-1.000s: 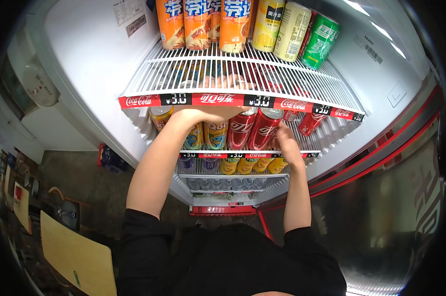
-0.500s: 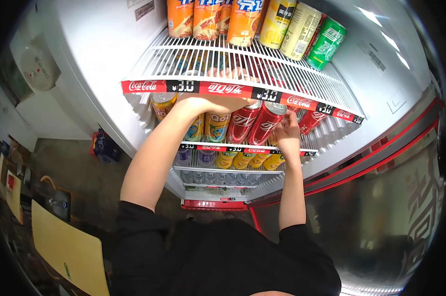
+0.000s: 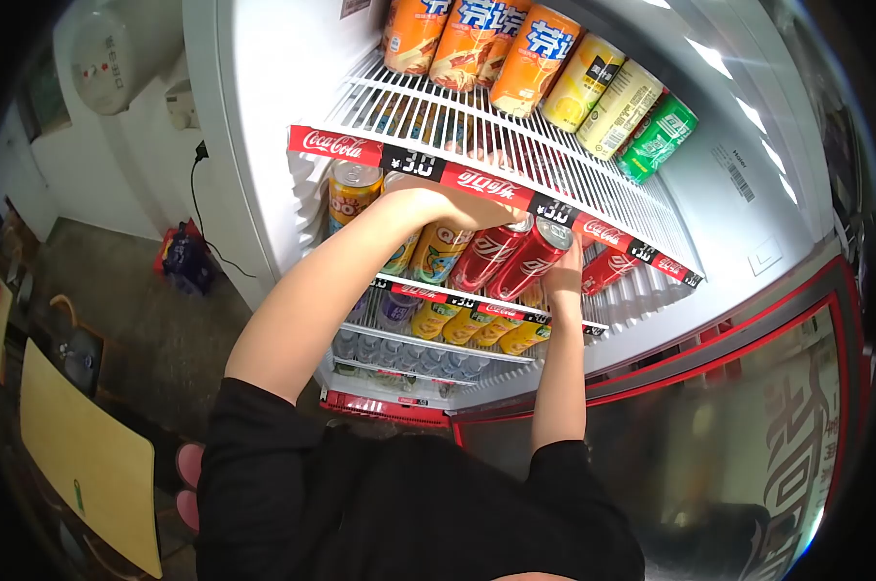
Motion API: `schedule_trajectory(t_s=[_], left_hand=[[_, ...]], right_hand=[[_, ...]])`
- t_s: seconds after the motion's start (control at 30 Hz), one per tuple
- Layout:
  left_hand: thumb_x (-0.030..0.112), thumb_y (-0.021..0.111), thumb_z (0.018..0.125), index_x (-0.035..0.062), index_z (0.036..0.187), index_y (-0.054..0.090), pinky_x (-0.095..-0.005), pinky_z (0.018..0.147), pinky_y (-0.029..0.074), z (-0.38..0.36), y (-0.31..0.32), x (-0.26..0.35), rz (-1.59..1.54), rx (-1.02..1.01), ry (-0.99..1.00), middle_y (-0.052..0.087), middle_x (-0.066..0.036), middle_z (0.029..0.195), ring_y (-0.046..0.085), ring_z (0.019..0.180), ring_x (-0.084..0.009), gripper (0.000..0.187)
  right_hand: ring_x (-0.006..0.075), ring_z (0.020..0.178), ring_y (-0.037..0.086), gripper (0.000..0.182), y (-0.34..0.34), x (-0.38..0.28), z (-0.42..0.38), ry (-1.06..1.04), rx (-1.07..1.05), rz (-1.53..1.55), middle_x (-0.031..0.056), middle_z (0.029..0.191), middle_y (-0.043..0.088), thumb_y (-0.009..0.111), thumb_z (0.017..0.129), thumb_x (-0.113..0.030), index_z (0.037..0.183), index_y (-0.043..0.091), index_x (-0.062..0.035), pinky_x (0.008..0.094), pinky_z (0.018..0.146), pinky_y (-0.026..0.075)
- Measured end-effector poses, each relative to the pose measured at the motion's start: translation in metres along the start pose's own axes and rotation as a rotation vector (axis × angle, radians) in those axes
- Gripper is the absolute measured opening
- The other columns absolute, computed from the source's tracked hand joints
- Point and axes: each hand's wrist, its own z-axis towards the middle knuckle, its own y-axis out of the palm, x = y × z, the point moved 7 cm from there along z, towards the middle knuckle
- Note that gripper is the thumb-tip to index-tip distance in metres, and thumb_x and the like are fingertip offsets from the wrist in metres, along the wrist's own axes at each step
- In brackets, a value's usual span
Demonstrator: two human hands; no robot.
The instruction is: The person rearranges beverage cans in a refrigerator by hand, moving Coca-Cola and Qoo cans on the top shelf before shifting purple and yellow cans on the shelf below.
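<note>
My left hand (image 3: 472, 205) reaches in under the upper wire shelf (image 3: 399, 107), above the tops of the cans on the second shelf; its fingers show only in part through the wires. Two red cola cans (image 3: 533, 259) lean side by side below and to the right of it. My right hand (image 3: 564, 273) is beside the right one of these cans, between it and more red cans (image 3: 609, 268); its fingertips are hidden behind the can. Yellow-orange cans (image 3: 353, 191) stand left of my left forearm.
Orange cans (image 3: 535, 63), yellow cans and a green can (image 3: 658, 138) stand on the upper shelf. Lower shelves hold yellow and purple drinks and clear bottles. The glass door (image 3: 709, 436) is open at the right. A pale tabletop (image 3: 90, 455) is at the lower left.
The view has turned, so the fridge appears tilted. My right hand has gone deeper beside the red can, its fingers now more hidden. My left hand stays under the upper shelf.
</note>
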Motion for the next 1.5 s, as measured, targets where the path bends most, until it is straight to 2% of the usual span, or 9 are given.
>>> schedule_trajectory(t_s=[0.13, 0.5, 0.57, 0.67, 0.9, 0.97, 1.07, 1.3, 1.5], left_hand=[[0.056, 0.054, 0.1, 0.0079, 0.135, 0.055, -0.0575, 0.103, 0.044, 0.002, -0.004, 0.003, 0.098, -0.084, -0.027, 0.056, -0.025, 0.133, 0.056, 0.124, -0.0438, 0.06], [0.045, 0.057, 0.101, 0.0108, 0.131, 0.058, -0.0498, 0.104, 0.043, -0.003, -0.012, 0.012, -0.013, -0.021, 0.043, 0.056, -0.02, 0.127, 0.054, 0.122, -0.0381, 0.046], [0.046, 0.057, 0.101, 0.008, 0.133, 0.057, -0.0497, 0.104, 0.043, -0.002, -0.007, 0.006, 0.029, -0.043, 0.014, 0.056, -0.021, 0.128, 0.054, 0.123, -0.039, 0.05], [0.05, 0.056, 0.1, 0.0072, 0.132, 0.057, -0.0525, 0.105, 0.041, -0.001, -0.007, 0.006, 0.039, -0.022, 0.067, 0.056, -0.021, 0.128, 0.054, 0.123, -0.0383, 0.053], [0.058, 0.05, 0.101, 0.0162, 0.152, 0.048, -0.0517, 0.114, 0.036, -0.002, -0.012, 0.01, 0.131, -0.152, -0.035, 0.047, -0.021, 0.151, 0.048, 0.137, -0.0386, 0.066], [0.059, 0.052, 0.099, 0.0142, 0.153, 0.047, -0.0489, 0.114, 0.037, -0.003, -0.009, 0.006, 0.127, -0.098, -0.015, 0.05, -0.021, 0.147, 0.05, 0.135, -0.0375, 0.07], [0.069, 0.043, 0.099, 0.0087, 0.159, 0.035, -0.0565, 0.127, 0.011, -0.007, -0.003, -0.001, -0.027, -0.197, -0.164, 0.022, -0.023, 0.168, 0.017, 0.158, -0.0361, 0.085], [0.062, 0.05, 0.099, 0.0212, 0.151, 0.047, -0.057, 0.115, 0.034, -0.006, -0.014, 0.011, 0.075, -0.04, -0.064, 0.051, -0.014, 0.146, 0.051, 0.135, -0.0356, 0.065], [0.065, 0.047, 0.1, 0.0239, 0.161, 0.035, -0.049, 0.127, 0.013, -0.005, -0.001, -0.002, -0.048, -0.218, -0.193, 0.025, -0.011, 0.169, 0.023, 0.156, -0.0304, 0.074]], right_hand=[[0.0453, 0.133, 0.047, 0.049, 0.032, 0.048, 0.007, -0.391, 0.092, -0.291, 0.025, 0.139, 0.055, 0.06, 0.094, -0.021, 0.137, 0.055, 0.0032, 0.0532, 0.114, 0.037], [0.0452, 0.124, 0.051, 0.04, 0.034, 0.035, 0.006, -0.336, 0.003, -0.446, 0.0253, 0.128, 0.059, 0.054, 0.094, -0.012, 0.129, 0.058, 0.0054, 0.0507, 0.114, 0.037], [0.0453, 0.118, 0.057, 0.038, 0.01, 0.02, 0.007, -0.074, -0.082, -0.076, 0.0277, 0.128, 0.058, 0.056, 0.095, -0.012, 0.129, 0.057, 0.0042, 0.0458, 0.108, 0.045], [0.0301, 0.138, 0.053, 0.049, -0.02, -0.028, -0.008, 0.244, -0.228, 0.315, 0.0212, 0.145, 0.054, 0.062, 0.101, -0.018, 0.143, 0.046, 0.0017, 0.0364, 0.112, 0.044], [0.0209, 0.137, 0.05, 0.05, -0.02, -0.048, -0.027, 0.19, -0.257, 0.955, 0.0123, 0.149, 0.051, 0.055, 0.105, -0.005, 0.152, 0.038, -0.0016, 0.0327, 0.115, 0.039], [0.0207, 0.137, 0.05, 0.042, -0.017, -0.044, -0.028, 0.163, -0.263, 0.878, 0.0144, 0.148, 0.052, 0.052, 0.107, -0.007, 0.147, 0.04, -0.0012, 0.0317, 0.115, 0.038], [0.0207, 0.136, 0.05, 0.044, -0.013, -0.044, -0.032, 0.172, -0.279, 0.908, 0.0156, 0.148, 0.053, 0.048, 0.108, -0.008, 0.15, 0.035, 0.0006, 0.0317, 0.114, 0.038], [0.0213, 0.142, 0.044, 0.053, -0.012, -0.049, -0.036, 0.276, -0.375, 0.928, 0.0163, 0.153, 0.05, 0.045, 0.11, -0.015, 0.159, 0.03, -0.0024, 0.0326, 0.118, 0.032], [0.0167, 0.136, 0.045, 0.049, -0.012, -0.045, -0.039, 0.266, -0.386, 0.876, 0.0108, 0.144, 0.056, 0.043, 0.112, -0.03, 0.151, 0.041, -0.0025, 0.0311, 0.114, 0.032]])
